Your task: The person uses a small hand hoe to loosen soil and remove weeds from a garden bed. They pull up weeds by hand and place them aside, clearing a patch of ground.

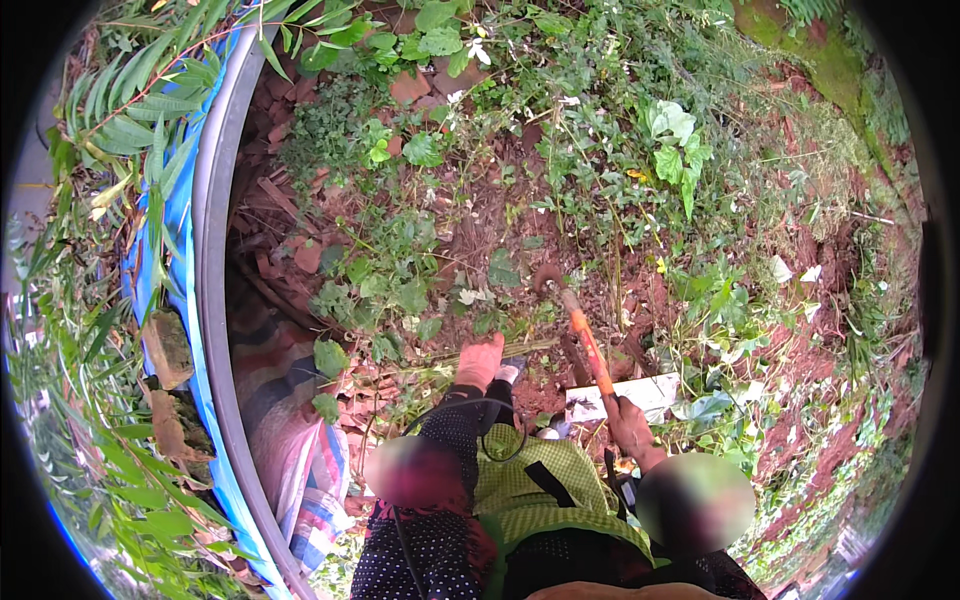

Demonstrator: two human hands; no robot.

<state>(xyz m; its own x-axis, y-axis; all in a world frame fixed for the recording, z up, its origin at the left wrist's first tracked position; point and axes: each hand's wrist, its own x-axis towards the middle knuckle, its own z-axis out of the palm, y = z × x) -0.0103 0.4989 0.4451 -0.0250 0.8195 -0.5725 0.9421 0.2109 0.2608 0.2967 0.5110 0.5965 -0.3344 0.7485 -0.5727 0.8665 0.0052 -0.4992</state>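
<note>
My right hand point(631, 429) grips the orange handle point(589, 345) of a hand tool. Its rusty, curved metal head point(549, 277) rests low among weeds and soil, ahead and slightly left of that hand. My left hand point(480, 363) is closed around thin green plant stems point(532, 346), which stick out to the right below the tool's head. Leafy weeds point(409, 292) grow on the reddish soil just beyond my left hand. The tool's handle crosses over a white flat piece point(654, 396) near my right hand.
A grey rail point(217, 150) with blue sheeting point(176, 247) curves along the left side. Broken bricks point(307, 255) and a striped woven plastic sheet point(300, 480) lie inside it. Dense weeds point(600, 142) stand ahead, and creeping vines point(750, 360) cover the right. A mossy edge point(817, 67) runs at upper right.
</note>
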